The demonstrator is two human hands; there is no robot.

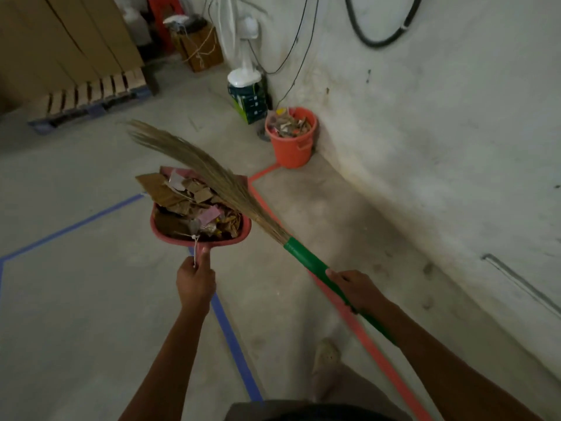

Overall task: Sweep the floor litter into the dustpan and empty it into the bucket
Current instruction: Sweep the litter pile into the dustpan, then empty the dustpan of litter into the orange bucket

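Gripping the handle of a pink dustpan [158,230] in the left hand [195,279], fingers curled round it and thumb laid along the top, a person holds it above the concrete floor [76,299], heaped with litter [182,205]: cardboard scraps, paper, a tag on string. The right hand [355,288] wraps round the green handle of a grass broom [306,257], whose bristles lie across the pan's right edge. An orange bucket [291,154], full of scraps, stands well ahead against the wall [425,117]. Print on the green box [250,101] beside it is too blurred to read
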